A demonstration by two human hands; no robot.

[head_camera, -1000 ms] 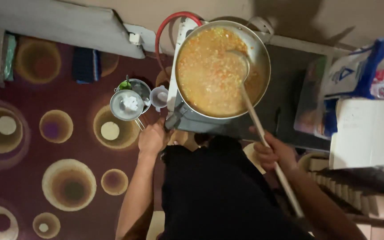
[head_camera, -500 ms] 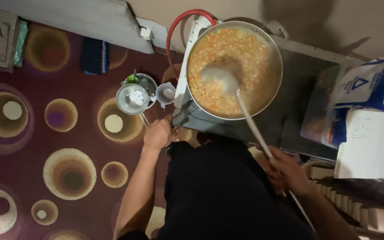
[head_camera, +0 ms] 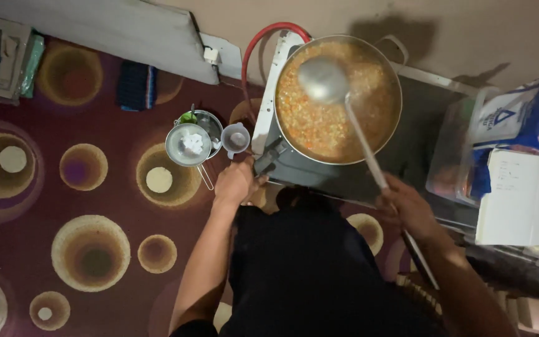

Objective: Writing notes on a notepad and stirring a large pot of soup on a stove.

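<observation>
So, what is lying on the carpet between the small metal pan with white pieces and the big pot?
In the head view, a small grey cup stands between the metal pan and the big pot, beside the stove's edge.

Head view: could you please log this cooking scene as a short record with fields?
Right hand: holds the ladle by its long handle, bowl raised over the pot
Left hand: at the stove front corner
Pot contents: orange-yellow stew
Floor: patterned carpet, metal strainer, small cup
Right side: white book
</observation>
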